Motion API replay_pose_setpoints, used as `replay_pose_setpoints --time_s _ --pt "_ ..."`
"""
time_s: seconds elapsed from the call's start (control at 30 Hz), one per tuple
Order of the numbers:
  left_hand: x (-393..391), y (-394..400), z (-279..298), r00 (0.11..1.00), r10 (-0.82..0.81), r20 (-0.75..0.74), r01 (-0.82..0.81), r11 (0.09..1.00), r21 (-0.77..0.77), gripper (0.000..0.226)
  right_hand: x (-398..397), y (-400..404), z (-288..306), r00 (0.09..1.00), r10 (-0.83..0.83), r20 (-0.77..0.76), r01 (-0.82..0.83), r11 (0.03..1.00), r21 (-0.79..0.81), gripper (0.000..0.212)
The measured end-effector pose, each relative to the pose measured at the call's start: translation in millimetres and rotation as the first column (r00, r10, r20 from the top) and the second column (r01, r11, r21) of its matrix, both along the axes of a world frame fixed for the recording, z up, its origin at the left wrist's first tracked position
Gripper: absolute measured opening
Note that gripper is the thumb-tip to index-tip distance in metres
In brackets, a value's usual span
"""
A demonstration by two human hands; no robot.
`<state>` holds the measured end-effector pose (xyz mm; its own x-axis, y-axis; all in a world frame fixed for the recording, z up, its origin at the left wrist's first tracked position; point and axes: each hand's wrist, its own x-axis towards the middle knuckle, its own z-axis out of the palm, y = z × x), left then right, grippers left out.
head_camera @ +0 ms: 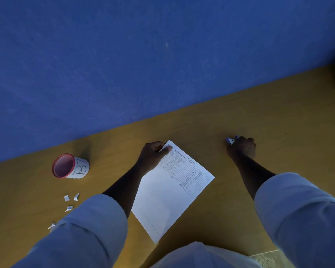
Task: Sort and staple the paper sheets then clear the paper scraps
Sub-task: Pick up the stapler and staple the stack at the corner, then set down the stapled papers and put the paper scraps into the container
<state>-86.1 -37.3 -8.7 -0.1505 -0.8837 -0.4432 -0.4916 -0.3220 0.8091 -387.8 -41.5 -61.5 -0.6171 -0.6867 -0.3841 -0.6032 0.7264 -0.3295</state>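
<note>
1. Head view: your left hand (153, 155) pinches the top corner of the paper sheets (172, 192), which lie mid-counter (240, 209).
2. Your right hand (241, 147), well apart to the right, grips a small blue-and-white object (231, 140), likely the stapler; stapling appears pending.
3. Paper scraps (69, 203) lie uncleared beside the cup (71, 166).

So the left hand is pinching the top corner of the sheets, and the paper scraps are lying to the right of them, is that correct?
Not quite. The head view shows the paper scraps lying to the left of the sheets, near the cup, not to the right. The left hand does pinch the sheets' top corner.
</note>
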Motion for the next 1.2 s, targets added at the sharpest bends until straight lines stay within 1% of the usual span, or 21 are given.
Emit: replay_pose_setpoints --time_s 0.23,0.33,0.4,0.47,0.57,0.67,0.73,0.8,0.9,0.97,1.07,1.2 --pt "4 0 0 1.000 -0.003 0.016 0.003 1.000 0.002 0.023 1 2 -1 1.000 -0.011 0.004 0.011 1.000 0.000 0.041" --pt "4 1 2 1.000 0.002 0.020 -0.002 1.000 0.000 0.023 9 1 8 0.998 -0.042 -0.052 0.042 0.999 -0.007 0.042" --pt "3 3 5 0.999 0.005 0.032 -0.005 1.000 -0.004 0.022 14 1 15 0.994 -0.040 -0.099 0.035 0.998 -0.054 0.040" --pt "3 5 8 0.999 0.010 0.040 -0.009 1.000 -0.006 0.022 19 0 22 0.995 0.000 -0.104 -0.014 0.991 -0.132 0.040" --pt "5 8 15 0.998 0.035 0.049 -0.035 0.999 -0.011 0.025 27 -4 38 0.992 0.116 -0.050 -0.125 0.963 -0.240 0.041" --pt "8 13 24 0.998 0.053 0.031 -0.052 0.998 -0.029 0.026 38 -12 55 0.973 0.228 0.035 -0.204 0.922 -0.331 0.035" --pt "11 18 31 0.998 0.070 0.008 -0.069 0.996 -0.047 0.025 46 -16 68 0.951 0.285 0.118 -0.230 0.910 -0.346 0.030" --pt "13 22 38 0.996 0.088 -0.012 -0.089 0.994 -0.057 0.024 57 -16 81 0.910 0.343 0.233 -0.254 0.905 -0.341 0.021" --pt "16 27 48 0.994 0.105 -0.028 -0.107 0.991 -0.076 0.024 76 -12 100 0.807 0.449 0.383 -0.314 0.876 -0.366 0.009" --pt "21 33 55 0.992 0.121 -0.041 -0.124 0.987 -0.103 0.024 90 -5 110 0.730 0.537 0.424 -0.382 0.834 -0.398 0.007" --pt "25 36 62 0.991 0.131 -0.040 -0.135 0.981 -0.136 0.024 105 0 120 0.630 0.623 0.463 -0.447 0.779 -0.440 0.008" --pt "31 43 80 0.985 0.159 -0.074 -0.171 0.965 -0.200 0.025 122 11 137 0.546 0.702 0.459 -0.502 0.712 -0.491 0.004"
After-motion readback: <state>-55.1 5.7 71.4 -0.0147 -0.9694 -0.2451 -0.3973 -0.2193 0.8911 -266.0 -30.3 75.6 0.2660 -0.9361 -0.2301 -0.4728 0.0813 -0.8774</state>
